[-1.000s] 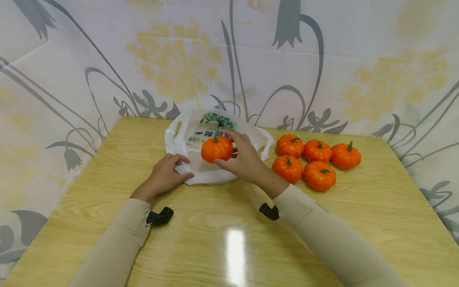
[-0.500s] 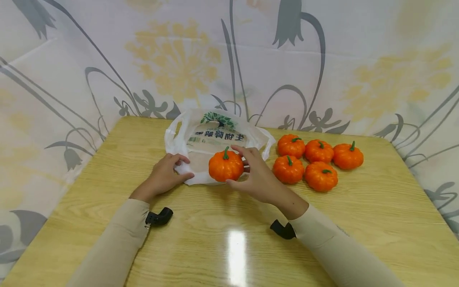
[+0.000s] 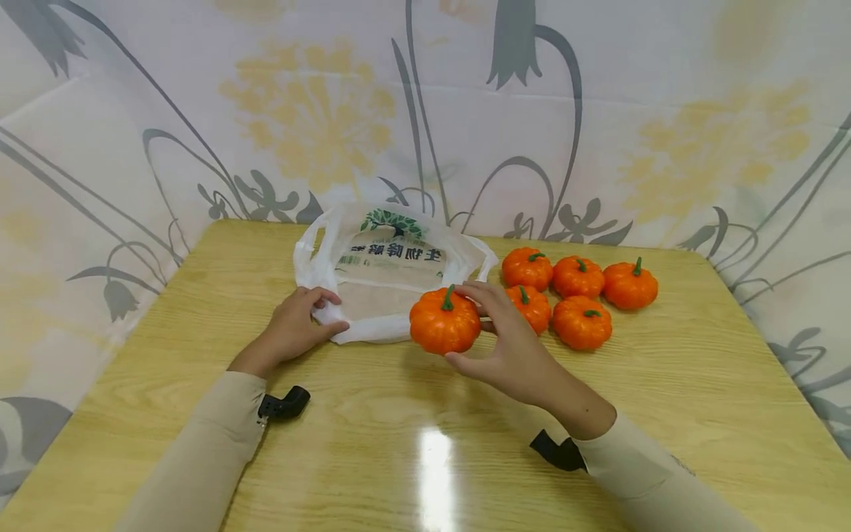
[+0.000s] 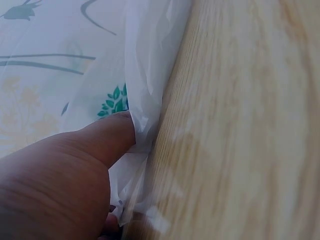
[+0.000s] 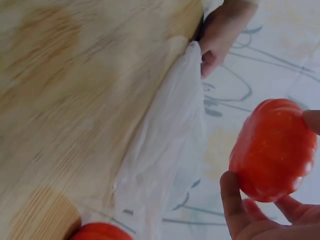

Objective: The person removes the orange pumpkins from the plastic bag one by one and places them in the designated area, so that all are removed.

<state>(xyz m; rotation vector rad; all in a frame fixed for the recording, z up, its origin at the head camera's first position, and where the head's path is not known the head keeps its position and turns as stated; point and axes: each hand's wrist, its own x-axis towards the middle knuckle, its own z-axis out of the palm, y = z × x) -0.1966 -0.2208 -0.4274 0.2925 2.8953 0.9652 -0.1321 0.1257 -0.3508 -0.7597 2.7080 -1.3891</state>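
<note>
In the head view my right hand grips an orange toy pumpkin with a green stem, thumb below and fingers behind. It is raised near the front right corner of a white plastic bag. The right wrist view shows the pumpkin's ribbed side between fingertips. My left hand pinches the bag's near left edge between thumb and fingers. In the left wrist view the thumb lies against the white rim, and the other fingers are mostly hidden. The bag lies with its mouth towards me, a green tree printed on it.
Several more orange pumpkins stand in two rows right of the bag, the nearest partly behind my right hand. The wooden table meets a floral-patterned cloth at the back. Black wrist mounts stick out from both sleeves.
My right hand has carried the pumpkin from over the bag to the right and towards me, uncovering the printed lettering. The left hand keeps its hold on the bag edge.
</note>
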